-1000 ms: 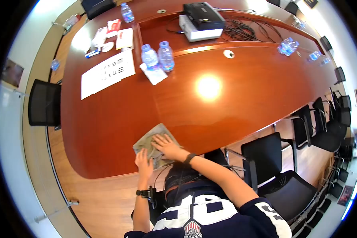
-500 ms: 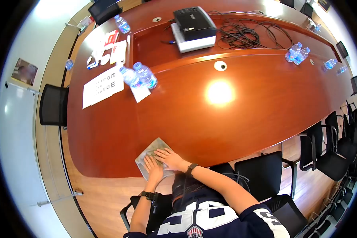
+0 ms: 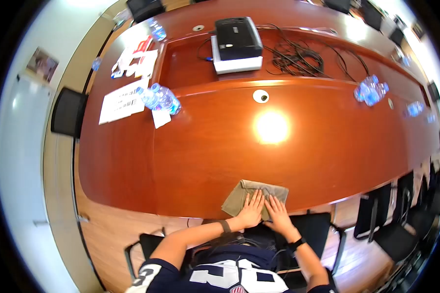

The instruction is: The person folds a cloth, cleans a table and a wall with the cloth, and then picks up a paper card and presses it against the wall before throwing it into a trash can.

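Note:
A grey-brown cloth (image 3: 239,195) lies folded and a little rumpled on the wooden table (image 3: 205,161), close to its front edge. Both hands press on it side by side, with fingers stretched out and pointing away from me. My left hand (image 3: 251,211) rests on the cloth's lower middle part. Just to its right, my right hand (image 3: 279,216) lies on the cloth with its fingers spread. A corner of the cloth sticks out to the left of my hands, and its upper edge shows beyond the fingertips.
Two bottles (image 3: 160,99) stand by printed sheets (image 3: 117,105) at the left. A black device on a white box (image 3: 237,46) sits in the recessed centre beside coiled cables (image 3: 298,61). More bottles (image 3: 370,91) are at the right. Chairs (image 3: 68,112) surround the table.
Both hands and the cloth have moved to the right along the table's front edge. The cloth's outline has changed, and the camera view has shifted.

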{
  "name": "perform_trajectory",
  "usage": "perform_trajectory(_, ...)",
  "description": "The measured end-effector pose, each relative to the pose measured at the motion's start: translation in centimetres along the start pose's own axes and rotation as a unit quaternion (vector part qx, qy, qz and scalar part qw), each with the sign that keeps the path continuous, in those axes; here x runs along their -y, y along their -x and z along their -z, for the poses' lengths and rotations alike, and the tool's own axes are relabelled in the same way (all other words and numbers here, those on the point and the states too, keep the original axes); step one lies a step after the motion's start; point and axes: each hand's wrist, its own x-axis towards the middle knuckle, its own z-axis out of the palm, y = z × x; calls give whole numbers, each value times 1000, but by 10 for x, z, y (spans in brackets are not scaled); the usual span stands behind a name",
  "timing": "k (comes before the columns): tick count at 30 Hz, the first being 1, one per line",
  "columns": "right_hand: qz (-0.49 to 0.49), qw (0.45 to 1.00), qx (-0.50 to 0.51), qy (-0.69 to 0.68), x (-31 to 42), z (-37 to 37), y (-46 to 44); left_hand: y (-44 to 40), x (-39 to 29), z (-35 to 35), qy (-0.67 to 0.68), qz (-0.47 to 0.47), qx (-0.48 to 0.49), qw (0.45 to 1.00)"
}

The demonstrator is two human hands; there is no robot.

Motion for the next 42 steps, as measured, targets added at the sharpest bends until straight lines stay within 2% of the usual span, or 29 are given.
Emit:
perform_trajectory(3, -6, 1000, -28, 2, 4, -15, -7, 3, 7, 8, 44, -12, 1, 999)
perform_trajectory(7, -16, 1000, -13, -18, 11, -16, -19, 13, 25, 13, 31, -36, -2, 999)
perform_trajectory(11, 51, 998, 36, 9, 22, -5, -38, 36, 52, 24, -30, -50, -17, 998)
perform_trajectory(15, 129, 987, 86, 52, 61, 0, -90, 73, 102, 37, 21, 7, -33, 999)
perform_trajectory(18, 159, 980, 86, 82, 109, -18, -143, 111, 146, 38, 32, 70, -78, 994)
perform_trajectory(22, 225, 960, 104, 127, 175, -49, -207, 180, 192, 58, 41, 159, -123, 979)
perform_trajectory(25, 293, 941, 135, 104, 231, -65, -238, 238, 210, 64, 100, 246, -153, 952)
perform_trajectory(27, 332, 924, 150, 116, 274, -79, -247, 274, 221, 48, 143, 281, -221, 923)
perform_trajectory(28, 353, 916, 153, 118, 288, -97, -248, 297, 229, 15, 96, 291, -247, 919)
perform_trajectory(30, 383, 899, 171, 128, 319, -127, -246, 340, 218, 24, 117, 347, -172, 915)
perform_trajectory(33, 388, 889, 188, 155, 361, -139, -230, 377, 200, 31, 66, 372, -68, 923)
perform_trajectory(36, 385, 898, 170, 126, 370, -146, -231, 372, 194, 25, 145, 368, -127, 910)
perform_trajectory(39, 408, 896, 102, 140, 351, -160, -239, 363, 199, 20, 100, 358, -136, 918)
perform_trajectory(41, 436, 885, 73, 146, 333, -159, -250, 357, 210, 19, 122, 348, -125, 921)
perform_trajectory(42, 422, 892, 94, 130, 331, -137, -252, 350, 212, 33, 135, 339, -122, 923)
